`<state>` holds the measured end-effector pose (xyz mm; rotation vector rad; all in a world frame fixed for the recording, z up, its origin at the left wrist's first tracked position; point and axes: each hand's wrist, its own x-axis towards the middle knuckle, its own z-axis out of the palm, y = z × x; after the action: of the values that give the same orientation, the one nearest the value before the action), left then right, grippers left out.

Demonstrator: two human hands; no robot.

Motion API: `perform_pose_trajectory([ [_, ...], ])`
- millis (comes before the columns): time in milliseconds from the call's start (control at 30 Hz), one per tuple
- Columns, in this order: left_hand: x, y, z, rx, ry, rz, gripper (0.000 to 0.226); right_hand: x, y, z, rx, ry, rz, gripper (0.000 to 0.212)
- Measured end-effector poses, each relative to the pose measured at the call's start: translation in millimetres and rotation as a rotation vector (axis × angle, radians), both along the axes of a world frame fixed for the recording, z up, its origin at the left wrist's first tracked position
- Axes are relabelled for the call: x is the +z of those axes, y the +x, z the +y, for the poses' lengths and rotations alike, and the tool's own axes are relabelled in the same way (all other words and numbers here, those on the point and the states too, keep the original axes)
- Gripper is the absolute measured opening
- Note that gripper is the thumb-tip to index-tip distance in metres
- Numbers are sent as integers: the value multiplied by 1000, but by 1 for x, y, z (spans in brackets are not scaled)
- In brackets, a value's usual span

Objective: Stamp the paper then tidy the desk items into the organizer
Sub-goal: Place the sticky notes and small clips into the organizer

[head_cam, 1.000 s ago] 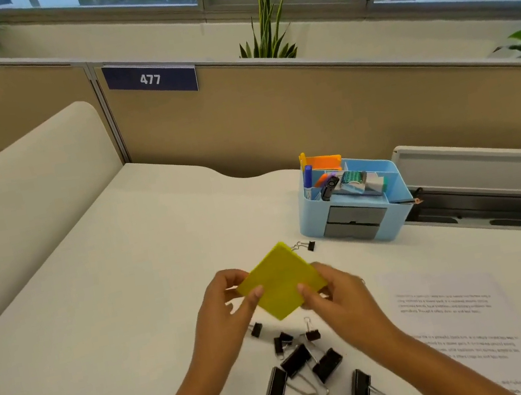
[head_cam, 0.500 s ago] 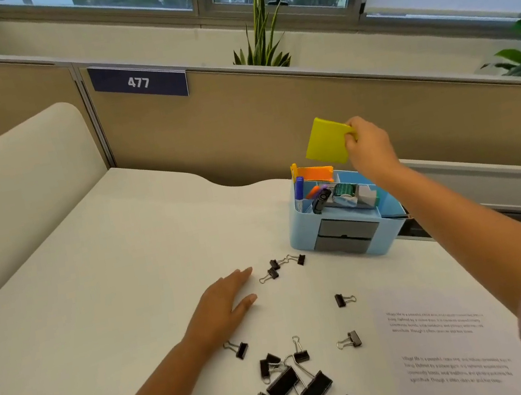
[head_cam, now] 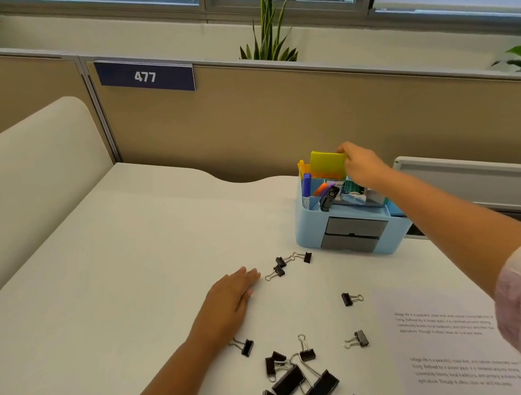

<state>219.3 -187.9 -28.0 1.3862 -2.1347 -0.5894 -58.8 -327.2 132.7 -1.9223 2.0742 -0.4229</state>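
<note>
Head view: my right hand (head_cam: 361, 163) pinches the yellow sticky-note pad (head_cam: 328, 163) by its right edge, holding it upright over the back compartment of the blue organizer (head_cam: 346, 217), which stands toward the far right edge of the surface (head_cam: 109, 276). The pad's lower edge looks level with the rim, beside an orange pad already standing there. To seat it well, I judge I should keep it vertical, slide it down alongside the orange one, and let go only once it rests on the bottom, so it doesn't tip onto the marker (head_cam: 306, 187) and the items in the front sections. My left hand (head_cam: 231, 298) lies flat and spread on the surface, holding nothing, its fingertips just beside the small binder clips (head_cam: 279, 270). More binder clips are scattered toward the near edge, with the large binder clips (head_cam: 303, 391) nearest me, beside the printed paper (head_cam: 452, 348) at the near right; those still need putting away.
</note>
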Motion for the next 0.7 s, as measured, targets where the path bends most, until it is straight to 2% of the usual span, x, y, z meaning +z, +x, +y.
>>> perform_pose_trajectory([
  [67,1,0,1,6,0,15,36,3,3,3,-21,-53,-26,44],
  [167,1,-1,2,7,-1,18,36,13,21,18,16,-302,-27,46],
  [233,1,0,2,4,-5,7,36,16,42,38,132,-498,20,47],
  [300,1,0,2,0,-7,5,36,5,66,61,287,-607,23,46],
  [367,1,0,2,0,-13,12,35,-21,86,82,407,-509,-8,41],
  [433,2,0,3,8,-23,16,37,-56,96,96,478,-263,56,33],
  [533,3,0,3,14,-34,9,40,-101,91,107,479,61,180,42],
  [600,3,-1,4,15,-31,17,39,-120,83,114,457,165,187,48],
  [700,4,-1,4,5,-2,23,40,-134,75,131,428,186,93,50],
])
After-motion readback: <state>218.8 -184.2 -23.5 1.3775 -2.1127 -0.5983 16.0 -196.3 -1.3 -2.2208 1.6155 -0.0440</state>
